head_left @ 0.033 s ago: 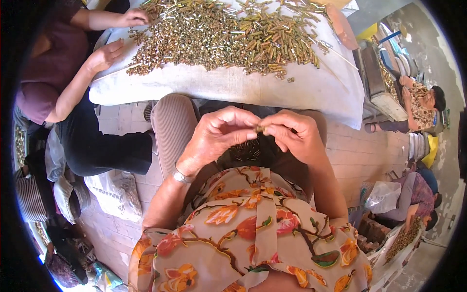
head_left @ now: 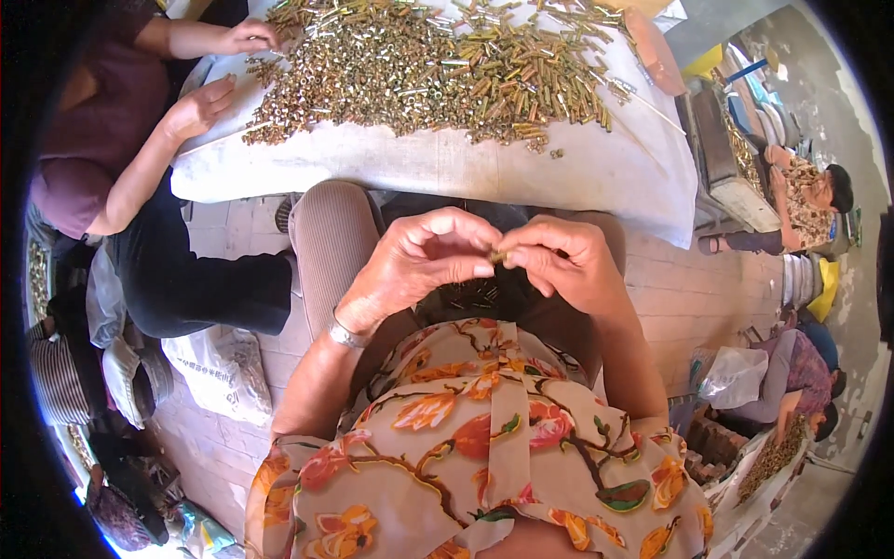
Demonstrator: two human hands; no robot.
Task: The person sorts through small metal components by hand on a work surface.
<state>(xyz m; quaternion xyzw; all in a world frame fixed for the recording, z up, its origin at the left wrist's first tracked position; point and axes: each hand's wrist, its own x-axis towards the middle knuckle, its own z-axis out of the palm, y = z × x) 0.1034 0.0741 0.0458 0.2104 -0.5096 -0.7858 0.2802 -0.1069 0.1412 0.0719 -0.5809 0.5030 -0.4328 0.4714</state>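
Observation:
Over my lap, both hands meet at a small brass-coloured metal piece (head_left: 500, 256). My left hand (head_left: 430, 250), a metal band round its wrist, pinches the piece's left end between thumb and fingers. From the other side, my right hand (head_left: 565, 258) grips it with thumb and forefinger. Fingertips cover most of the piece, so its full shape is hidden. Beyond my hands, a large heap of short nut-like metal pieces (head_left: 372, 88) and longer brass-coloured metal tubes (head_left: 535, 79) lies on the white cloth (head_left: 419, 166) of the table. Below my hands, a dark container (head_left: 470, 296) between my knees holds thin metal pieces.
At the left, a co-worker's hands (head_left: 200, 107) are at the heap's edge. A white plastic bag (head_left: 219, 373) stands on the tiled floor (head_left: 689, 307). Other people sit at the right beside a box of metal parts (head_left: 740, 154) and a clear plastic bag (head_left: 736, 375).
My fingers have shifted slightly around the metal piece, which now sits at a different tilt. The co-worker's far hand has moved a little to the left.

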